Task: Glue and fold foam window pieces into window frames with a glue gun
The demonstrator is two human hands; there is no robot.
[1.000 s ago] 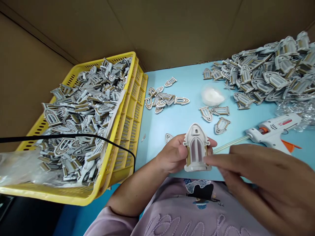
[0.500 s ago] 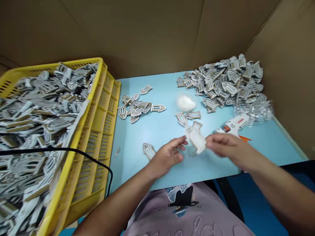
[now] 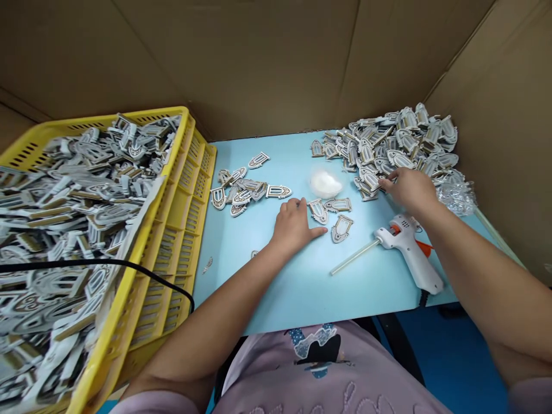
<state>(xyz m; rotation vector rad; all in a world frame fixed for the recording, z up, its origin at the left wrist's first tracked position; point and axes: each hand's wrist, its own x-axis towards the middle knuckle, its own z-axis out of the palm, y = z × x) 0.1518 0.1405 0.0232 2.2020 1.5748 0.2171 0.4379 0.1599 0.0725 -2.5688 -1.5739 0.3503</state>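
My left hand (image 3: pixel 296 227) rests on the table with its thumb spread away from the fingers, holding nothing. Right of its fingertips lie arched window-shaped pieces (image 3: pixel 319 211), grey-white with brown edges; one single piece (image 3: pixel 342 228) is just beyond the thumb. At the front edge of the large pile of such pieces (image 3: pixel 366 150), my right hand (image 3: pixel 411 188) has its thumb and fingers bent around a piece, partly hidden by the hand. Below that hand, a white hot glue gun (image 3: pixel 409 253) lies on its side with a glue stick (image 3: pixel 356 257) extending from it.
A yellow crate (image 3: pixel 172 230) full of similar pieces stands at left, with a black cable (image 3: pixel 142 266) across it. A round clear container with white contents (image 3: pixel 325 183), a smaller group of pieces (image 3: pixel 241 192) and clear plastic (image 3: pixel 457 197) are on the blue table. Cardboard walls surround it.
My right hand has moved up and away to the pile, taking the whitish piece from between the hands. My left hand has shifted forward onto the table, uncovering a piece near its thumb.
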